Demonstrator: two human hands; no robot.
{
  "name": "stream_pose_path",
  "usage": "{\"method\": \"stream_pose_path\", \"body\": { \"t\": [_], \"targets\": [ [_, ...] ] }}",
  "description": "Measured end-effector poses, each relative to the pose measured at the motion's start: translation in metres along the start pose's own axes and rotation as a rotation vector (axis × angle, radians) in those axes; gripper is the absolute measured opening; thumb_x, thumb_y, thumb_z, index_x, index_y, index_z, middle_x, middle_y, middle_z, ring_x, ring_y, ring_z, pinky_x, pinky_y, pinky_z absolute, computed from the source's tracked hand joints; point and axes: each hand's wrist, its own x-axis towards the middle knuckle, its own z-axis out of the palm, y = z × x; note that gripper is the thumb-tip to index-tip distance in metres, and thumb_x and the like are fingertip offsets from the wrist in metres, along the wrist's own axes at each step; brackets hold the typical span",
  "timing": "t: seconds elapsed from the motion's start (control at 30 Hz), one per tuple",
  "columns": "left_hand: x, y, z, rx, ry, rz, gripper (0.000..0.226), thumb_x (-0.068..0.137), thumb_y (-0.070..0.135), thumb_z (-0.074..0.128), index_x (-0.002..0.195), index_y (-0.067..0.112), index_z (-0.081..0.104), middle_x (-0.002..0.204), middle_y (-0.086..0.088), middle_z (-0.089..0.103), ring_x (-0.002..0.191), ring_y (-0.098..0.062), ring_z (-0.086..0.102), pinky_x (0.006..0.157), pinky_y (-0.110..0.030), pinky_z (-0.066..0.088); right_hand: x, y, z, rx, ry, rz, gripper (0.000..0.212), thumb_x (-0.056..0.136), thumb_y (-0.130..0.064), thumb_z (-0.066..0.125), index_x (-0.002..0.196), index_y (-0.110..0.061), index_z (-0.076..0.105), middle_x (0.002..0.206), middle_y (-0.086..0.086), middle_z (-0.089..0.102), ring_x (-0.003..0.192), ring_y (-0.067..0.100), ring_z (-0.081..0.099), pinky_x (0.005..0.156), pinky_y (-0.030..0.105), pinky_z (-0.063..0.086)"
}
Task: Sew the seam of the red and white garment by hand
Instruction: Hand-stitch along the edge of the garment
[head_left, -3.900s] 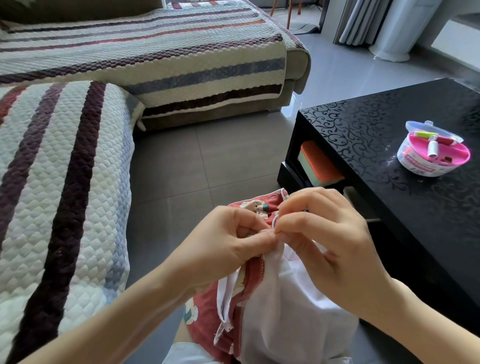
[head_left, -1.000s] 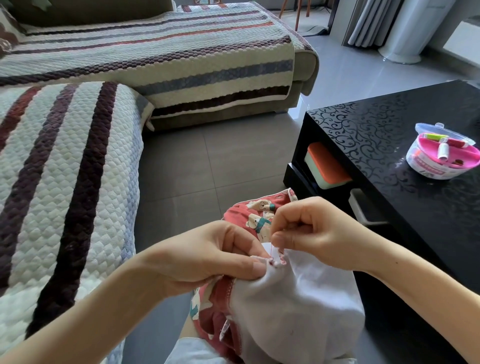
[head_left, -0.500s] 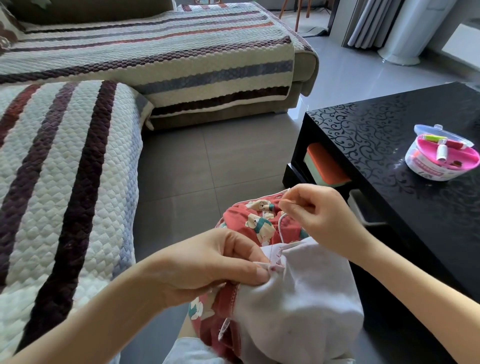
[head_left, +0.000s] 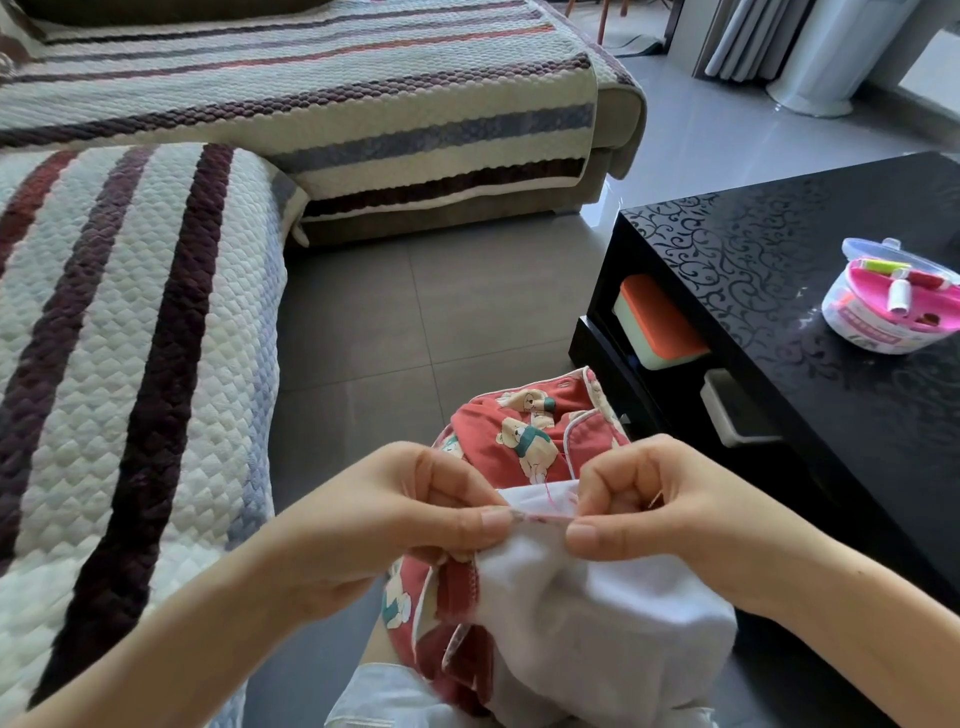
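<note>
The garment (head_left: 597, 613) is held just beside the counter (head_left: 779, 249). The left hand (head_left: 395, 519) and right hand (head_left: 670, 514) each pinch the seam (head_left: 540, 515), drawing it taut. Judged step: tensioning mid-stitch. The next move needs the needle re-entered beside the thread (head_left: 550, 493); the needle is not discernible.

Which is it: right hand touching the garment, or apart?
Touching. The head view shows the right hand pinching the garment at its white seam edge, thumb and forefinger on the cloth with no gap.
</note>
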Motion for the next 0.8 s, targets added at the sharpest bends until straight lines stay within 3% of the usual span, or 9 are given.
{"method": "stream_pose_path", "body": {
  "t": [0.13,0.2,0.27,0.4,0.53,0.67,0.8],
  "targets": [
    [0.004,-0.011,0.002,-0.123,-0.027,-0.048,0.026,0.062,0.023,0.079,0.081,0.006,0.076,0.07,-0.006,0.059,0.061,-0.01,0.049,0.055,-0.018,0.04,-0.001,0.004,0.005,0.043,0.095,0.03,0.024,0.064,-0.02,0.086,0.053,-0.015,0.066,0.045,-0.007,0.048,0.042,0.002,0.038,0.047,0.01,0.029],
    [0.005,-0.012,0.004,-0.183,-0.031,-0.056,0.029,0.062,0.022,0.078,0.084,0.003,0.075,0.069,-0.005,0.06,0.06,-0.009,0.049,0.054,-0.016,0.04,-0.002,0.007,0.007,-0.042,0.195,-0.089,0.019,0.067,-0.028,0.085,0.066,-0.015,0.072,0.048,-0.002,0.038,0.047,0.007,0.034,0.051,0.015,0.027],
    [0.005,-0.012,0.007,-0.218,-0.02,-0.047,0.016,0.068,0.016,0.075,0.078,0.004,0.075,0.064,-0.002,0.062,0.056,-0.007,0.053,0.052,-0.014,0.043,-0.005,0.009,0.009,-0.15,0.312,-0.259,0.016,0.067,-0.028,0.081,0.077,-0.019,0.072,0.051,-0.004,0.028,0.048,0.006,0.027,0.048,0.015,0.025],
    [0.006,-0.01,0.014,-0.182,0.009,-0.028,0.014,0.071,0.023,0.072,0.06,0.015,0.072,0.052,0.007,0.052,0.047,-0.002,0.044,0.046,-0.012,0.035,-0.008,0.011,0.016,-0.433,0.397,-0.477,0.01,0.078,-0.037,0.068,0.08,-0.027,0.068,0.051,-0.002,0.031,0.046,0.003,0.03,0.048,0.011,0.029],
    [0.008,-0.01,0.017,-0.149,0.071,-0.001,0.013,0.07,0.027,0.072,0.065,0.015,0.075,0.054,0.006,0.052,0.05,-0.004,0.043,0.05,-0.014,0.034,-0.006,0.014,0.019,-0.615,0.455,-0.478,0.013,0.081,-0.042,0.063,0.085,-0.03,0.065,0.051,-0.008,0.031,0.044,0.003,0.031,0.048,0.01,0.027],
    [0.006,-0.008,0.017,-0.062,0.104,0.072,0.015,0.076,0.027,0.078,0.076,0.012,0.077,0.067,-0.004,0.064,0.06,-0.008,0.053,0.054,-0.016,0.041,-0.006,0.01,0.021,-0.68,0.446,-0.393,0.015,0.078,-0.048,0.06,0.086,-0.036,0.062,0.048,-0.011,0.033,0.043,0.005,0.038,0.049,0.01,0.027],
    [0.004,-0.005,0.018,0.021,0.095,0.165,0.011,0.079,0.021,0.075,0.079,0.011,0.077,0.074,-0.005,0.073,0.067,-0.009,0.066,0.061,-0.017,0.049,-0.006,0.001,0.02,-0.608,0.321,-0.312,0.012,0.077,-0.034,0.067,0.069,-0.029,0.06,0.047,-0.011,0.035,0.044,0.006,0.035,0.049,0.01,0.028]
  ]
}}
